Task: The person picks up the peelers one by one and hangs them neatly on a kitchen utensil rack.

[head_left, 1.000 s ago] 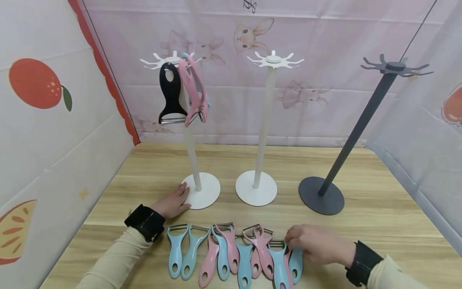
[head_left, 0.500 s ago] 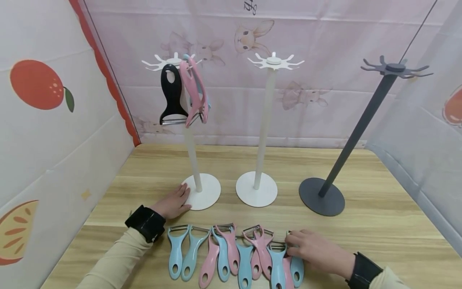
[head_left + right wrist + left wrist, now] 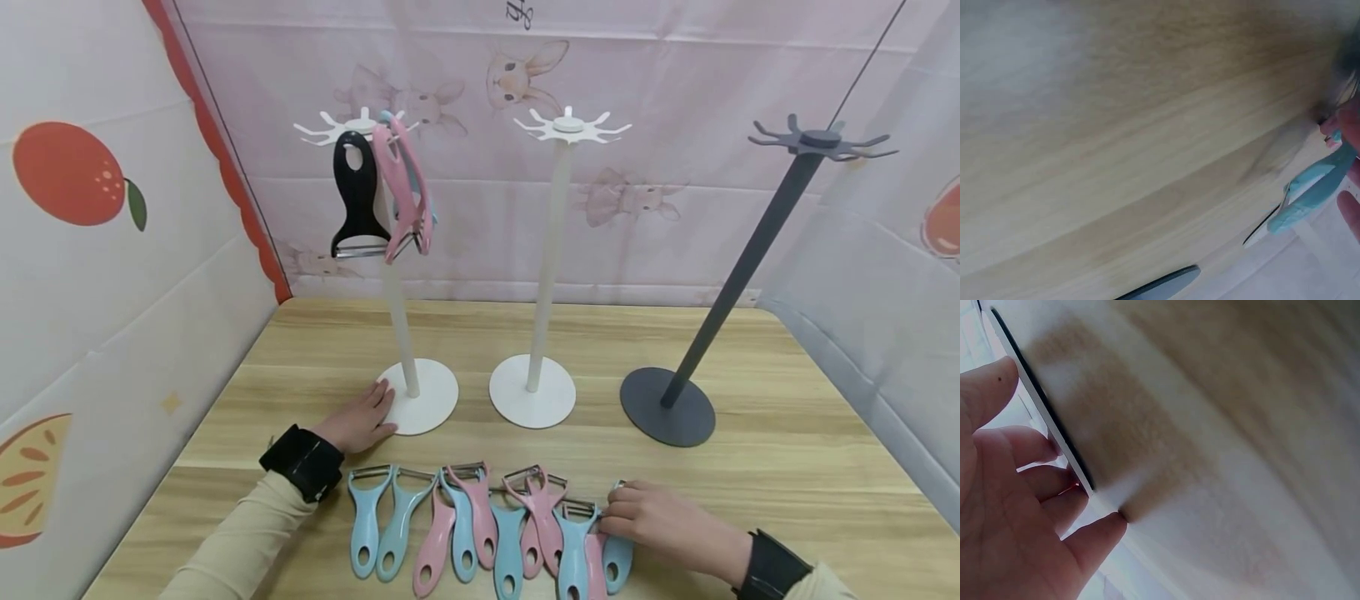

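Note:
My left hand (image 3: 360, 423) rests on the round base (image 3: 429, 400) of the left white stand, fingers spread flat. In the left wrist view, thumb and fingertips lie along the thin base edge (image 3: 1060, 428). My right hand (image 3: 660, 523) pinches the rightmost blue peeler (image 3: 618, 554), near its head; the same blue peeler (image 3: 1319, 194) shows between thumb and fingers in the right wrist view. A black peeler (image 3: 356, 200) and a pink peeler (image 3: 397, 179) hang from the left stand's hooks, with a blue one partly hidden behind the pink.
Several blue and pink peelers, such as this pink peeler (image 3: 433, 546), lie in a row along the front, some overlapping. A second white stand (image 3: 551, 250) is upright at the middle. On the right, a dark grey stand (image 3: 742, 271) carries only bare hooks.
My right hand has shifted slightly right, and the head of the rightmost blue peeler has swung right with it, away from the neighbouring peelers. The left hand has stayed put.

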Available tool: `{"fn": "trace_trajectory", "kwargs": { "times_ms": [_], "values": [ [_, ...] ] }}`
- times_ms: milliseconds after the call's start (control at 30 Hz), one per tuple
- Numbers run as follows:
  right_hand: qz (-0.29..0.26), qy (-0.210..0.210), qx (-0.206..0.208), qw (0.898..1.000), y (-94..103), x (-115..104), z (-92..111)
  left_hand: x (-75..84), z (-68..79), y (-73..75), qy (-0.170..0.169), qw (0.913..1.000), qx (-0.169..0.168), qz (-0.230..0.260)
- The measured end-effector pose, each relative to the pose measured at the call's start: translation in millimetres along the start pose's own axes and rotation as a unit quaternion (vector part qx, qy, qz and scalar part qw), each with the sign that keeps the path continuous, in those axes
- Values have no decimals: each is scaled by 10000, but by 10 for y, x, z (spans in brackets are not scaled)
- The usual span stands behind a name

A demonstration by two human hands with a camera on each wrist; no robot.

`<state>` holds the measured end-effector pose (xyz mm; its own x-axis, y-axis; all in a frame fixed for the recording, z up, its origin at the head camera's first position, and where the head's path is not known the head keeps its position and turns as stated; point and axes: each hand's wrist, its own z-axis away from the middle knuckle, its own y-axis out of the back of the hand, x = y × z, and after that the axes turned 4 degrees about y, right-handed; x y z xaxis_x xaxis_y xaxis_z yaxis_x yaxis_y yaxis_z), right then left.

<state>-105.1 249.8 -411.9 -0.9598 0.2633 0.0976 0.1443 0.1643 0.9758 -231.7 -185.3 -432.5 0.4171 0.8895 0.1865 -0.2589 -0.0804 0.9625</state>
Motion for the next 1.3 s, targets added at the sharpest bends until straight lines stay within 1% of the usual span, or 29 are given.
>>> {"fn": "trace_trajectory", "kwargs": {
  "times_ms": [100, 233, 300, 367, 500, 600, 700, 767, 800, 867, 900, 967, 1033, 1067, 1133, 1233, 1267, 1300],
  "values": [
    [-506, -84, 48, 9987, 47, 3, 32, 0, 2, 7, 0, 10000, -14, 35],
    [-1460, -282, 138, 9888, 115, 34, 54, 3, 0, 9, 18, 10000, -27, 48],
    [-1692, -302, 255, 9848, 143, 61, 36, 9, -2, 6, 37, 10000, -32, 1],
    [-1754, -315, 419, 9831, 165, 101, -13, 15, 0, 7, 43, 10000, -29, 2],
    [-1756, -441, 793, 9803, 213, 206, -191, 33, 8, 11, 49, 10000, -35, 18],
    [-1819, -609, 1185, 9743, 240, 309, -385, 44, 19, 22, 42, 10000, -33, 37],
    [-1834, -767, 1769, 9639, 252, 417, -624, 48, 31, 36, 20, 10000, 0, 86],
    [-1879, -920, 2234, 9520, 264, 489, -801, 47, 36, 41, 12, 10000, 18, 87],
    [-1920, -1014, 2473, 9443, 270, 525, -891, 43, 34, 40, 12, 10000, 26, 73],
    [-2102, -1254, 2889, 9255, 307, 594, -1054, 40, 24, 31, 25, 10000, 21, 40],
    [-2206, -1423, 3076, 9146, 337, 624, -1132, 38, 19, 25, 33, 10000, 15, 26],
    [-2496, -1799, 3406, 8884, 408, 690, -1284, 32, 11, 11, 40, 10000, 7, -4],
    [-2760, -2161, 3698, 8604, 487, 753, -1435, 22, 4, -3, 16, 10000, 6, -3],
    [-2892, -2324, 3865, 8444, 525, 788, -1516, 16, 3, -7, 9, 10000, 8, 10],
    [-3199, -2525, 4218, 8100, 591, 865, -1686, 6, 2, -11, 38, 10000, 15, 54],
    [-3574, -2763, 4637, 7622, 686, 982, -1921, -3, -2, -17, 49, 9999, 48, 74],
    [-3690, -2849, 4730, 7476, 720, 1021, -1986, 3, -3, -18, 54, 10000, 41, 63],
    [-3766, -2932, 4809, 7354, 758, 1055, -2042, 9, -6, -21, 59, 10000, 33, 49]
  ]
}}
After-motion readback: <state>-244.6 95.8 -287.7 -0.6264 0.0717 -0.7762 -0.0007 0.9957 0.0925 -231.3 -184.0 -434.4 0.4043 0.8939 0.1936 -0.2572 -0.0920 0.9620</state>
